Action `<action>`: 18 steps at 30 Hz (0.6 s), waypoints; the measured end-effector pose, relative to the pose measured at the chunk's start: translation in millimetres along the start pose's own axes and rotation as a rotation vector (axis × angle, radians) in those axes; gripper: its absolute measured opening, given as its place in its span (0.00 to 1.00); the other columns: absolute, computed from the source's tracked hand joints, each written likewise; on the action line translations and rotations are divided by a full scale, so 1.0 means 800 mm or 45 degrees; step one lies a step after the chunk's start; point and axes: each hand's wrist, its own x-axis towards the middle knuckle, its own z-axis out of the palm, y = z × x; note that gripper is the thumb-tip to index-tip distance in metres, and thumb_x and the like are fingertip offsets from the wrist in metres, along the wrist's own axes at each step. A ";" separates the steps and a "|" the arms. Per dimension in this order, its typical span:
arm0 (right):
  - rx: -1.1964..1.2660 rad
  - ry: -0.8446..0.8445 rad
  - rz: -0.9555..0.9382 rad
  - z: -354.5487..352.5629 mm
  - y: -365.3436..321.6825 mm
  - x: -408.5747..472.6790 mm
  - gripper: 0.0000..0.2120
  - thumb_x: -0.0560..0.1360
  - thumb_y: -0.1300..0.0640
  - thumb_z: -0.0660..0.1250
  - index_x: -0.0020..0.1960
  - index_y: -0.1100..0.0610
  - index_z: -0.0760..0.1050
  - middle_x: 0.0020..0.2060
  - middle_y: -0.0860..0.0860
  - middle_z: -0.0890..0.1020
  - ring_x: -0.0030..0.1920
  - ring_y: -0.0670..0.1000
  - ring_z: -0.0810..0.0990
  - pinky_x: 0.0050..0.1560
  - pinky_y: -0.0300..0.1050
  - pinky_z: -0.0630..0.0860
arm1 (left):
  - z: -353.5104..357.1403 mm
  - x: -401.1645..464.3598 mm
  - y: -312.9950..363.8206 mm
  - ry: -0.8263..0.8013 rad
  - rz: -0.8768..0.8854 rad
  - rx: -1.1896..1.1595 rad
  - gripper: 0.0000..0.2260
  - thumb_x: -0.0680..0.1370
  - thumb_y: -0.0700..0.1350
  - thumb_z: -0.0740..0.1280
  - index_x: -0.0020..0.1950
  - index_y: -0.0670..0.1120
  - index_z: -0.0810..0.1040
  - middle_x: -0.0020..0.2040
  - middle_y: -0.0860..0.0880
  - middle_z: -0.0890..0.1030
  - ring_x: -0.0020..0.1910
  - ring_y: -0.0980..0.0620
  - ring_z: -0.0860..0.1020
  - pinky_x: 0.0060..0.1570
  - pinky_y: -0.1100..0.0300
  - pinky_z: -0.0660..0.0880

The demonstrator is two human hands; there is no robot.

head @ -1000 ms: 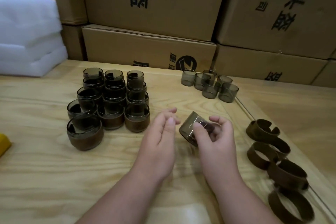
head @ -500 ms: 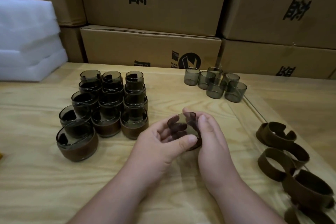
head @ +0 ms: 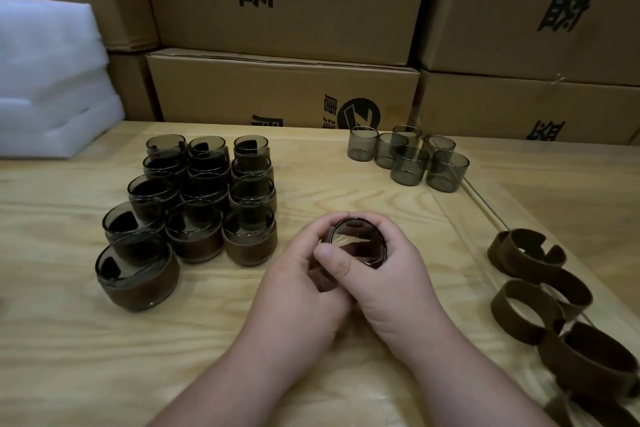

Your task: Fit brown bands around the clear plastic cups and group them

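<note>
Between both palms, above wooden table: smoky cup, left hand and right hand fingers curled round it. Right: loose brown bands. Left: banded cups. Far: bare cups, cardboard boxes.

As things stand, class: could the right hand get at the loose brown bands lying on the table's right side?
Probably not yet: the right hand grips the cup together with the left hand. Once it lets go, nothing lies between it and the loose brown bands.
</note>
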 end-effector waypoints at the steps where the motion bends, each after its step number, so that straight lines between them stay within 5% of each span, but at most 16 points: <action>1: 0.006 0.017 0.017 0.000 0.000 0.000 0.22 0.61 0.51 0.81 0.54 0.51 0.81 0.47 0.51 0.87 0.48 0.51 0.87 0.48 0.46 0.83 | 0.000 -0.001 0.001 -0.006 0.009 0.021 0.31 0.67 0.34 0.69 0.60 0.66 0.79 0.54 0.58 0.86 0.47 0.57 0.86 0.44 0.66 0.79; 6: 0.110 0.058 0.055 0.002 -0.008 -0.002 0.15 0.68 0.54 0.80 0.52 0.56 0.81 0.43 0.54 0.87 0.42 0.52 0.87 0.39 0.42 0.82 | -0.003 -0.001 0.001 -0.033 0.055 0.098 0.30 0.69 0.34 0.73 0.60 0.66 0.79 0.54 0.58 0.86 0.46 0.55 0.86 0.42 0.62 0.80; 8: 0.272 0.055 0.086 0.002 -0.008 -0.002 0.15 0.76 0.47 0.72 0.53 0.58 0.82 0.43 0.53 0.87 0.41 0.50 0.87 0.38 0.39 0.81 | -0.008 0.002 0.000 -0.055 0.036 0.083 0.30 0.68 0.36 0.75 0.61 0.66 0.78 0.56 0.56 0.85 0.49 0.53 0.86 0.45 0.60 0.82; 11: 0.305 0.128 0.201 0.002 -0.008 0.000 0.29 0.79 0.34 0.52 0.56 0.53 0.83 0.49 0.51 0.88 0.49 0.51 0.87 0.42 0.39 0.80 | -0.015 0.005 -0.002 -0.030 0.014 0.048 0.32 0.66 0.37 0.79 0.61 0.66 0.76 0.60 0.58 0.84 0.53 0.51 0.86 0.55 0.54 0.82; 14: 0.277 0.121 0.230 0.001 -0.005 0.002 0.28 0.86 0.46 0.46 0.52 0.49 0.86 0.50 0.49 0.88 0.49 0.50 0.86 0.42 0.37 0.79 | -0.012 0.005 -0.003 0.013 0.029 0.025 0.32 0.65 0.40 0.79 0.63 0.64 0.75 0.60 0.61 0.83 0.53 0.53 0.86 0.54 0.57 0.82; 18: 0.297 0.020 0.180 -0.002 -0.003 0.003 0.22 0.77 0.57 0.52 0.55 0.51 0.85 0.52 0.51 0.87 0.51 0.52 0.86 0.44 0.41 0.81 | -0.009 0.004 -0.003 0.020 -0.005 -0.012 0.34 0.70 0.33 0.80 0.67 0.61 0.73 0.60 0.62 0.84 0.54 0.55 0.86 0.52 0.64 0.80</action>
